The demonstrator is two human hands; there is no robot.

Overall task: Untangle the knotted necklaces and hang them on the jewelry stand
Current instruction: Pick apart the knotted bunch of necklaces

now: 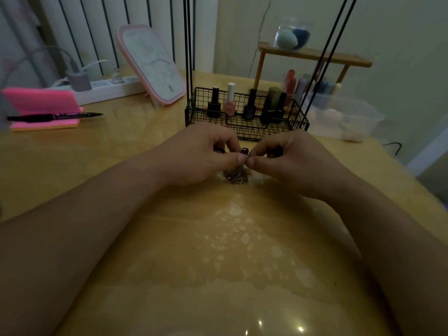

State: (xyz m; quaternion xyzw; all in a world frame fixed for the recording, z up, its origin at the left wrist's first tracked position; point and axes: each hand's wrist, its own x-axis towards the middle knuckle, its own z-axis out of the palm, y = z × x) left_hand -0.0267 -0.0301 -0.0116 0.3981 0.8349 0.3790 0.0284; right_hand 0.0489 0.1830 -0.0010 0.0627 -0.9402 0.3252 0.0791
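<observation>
**Both hands pinched on the knot**

I have my left hand (201, 154) and my right hand (291, 161) drawn close together over the middle of the glossy yellow-brown wooden table (218, 251). Between them is the tangled clump of thin metal necklace chains (236, 177). Both thumbs and forefingers are narrowed to a tight pinch at the top of the clump, tips almost touching each other, and my other fingers are curled in behind. The lower part of the clump hangs down from the pinch and rests on the table, with small rings showing at its bottom edge. A small dark bit pokes up just above my fingertips; it is too blurred to tell what it is.

Just beyond my knuckles stands a black wire basket (194, 112) holding upright nail polish bottles, among them a black bottle (213, 103) and a pink bottle with a white cap (229, 100). Thin black rods (189, 44) rise on either side of the basket; I cannot tell what they belong to.

Off to my left, a pink-framed rectangular mirror (150, 64) leans back, a white power strip (109, 89) runs behind it, and a black pen (53, 116) lies on a pink notepad (41, 103). To my right are a small wooden shelf (315, 57) carrying a glass jar of makeup sponges (292, 33), and a clear plastic box (344, 117).
</observation>
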